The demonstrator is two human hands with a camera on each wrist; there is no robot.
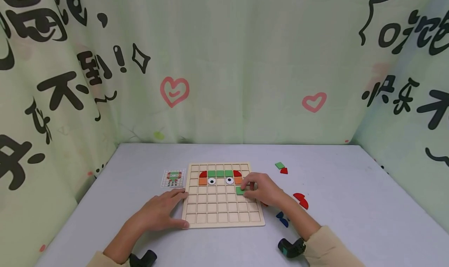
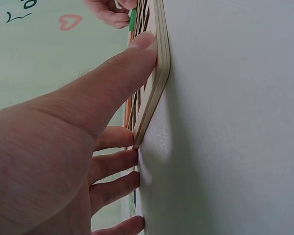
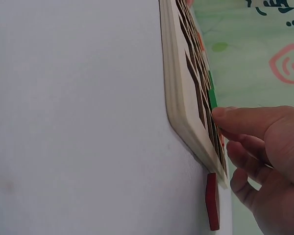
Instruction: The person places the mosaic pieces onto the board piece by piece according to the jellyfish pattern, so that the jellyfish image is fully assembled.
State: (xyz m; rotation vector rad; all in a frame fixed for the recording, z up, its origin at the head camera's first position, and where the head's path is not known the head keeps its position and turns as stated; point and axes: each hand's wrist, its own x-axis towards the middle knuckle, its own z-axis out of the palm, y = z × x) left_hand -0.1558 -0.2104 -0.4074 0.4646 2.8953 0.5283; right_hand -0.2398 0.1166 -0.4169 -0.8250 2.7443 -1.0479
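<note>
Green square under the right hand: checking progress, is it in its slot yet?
Cannot tell: fingertips hold the green square over the board.

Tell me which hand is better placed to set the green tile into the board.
Right. The right hand already pinches the green tile over the board; the left hand lies flat on the board's left edge, steadying it.

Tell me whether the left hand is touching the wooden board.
Touching. The left wrist view shows the left hand's thumb pressed against the wooden board's edge.
</note>
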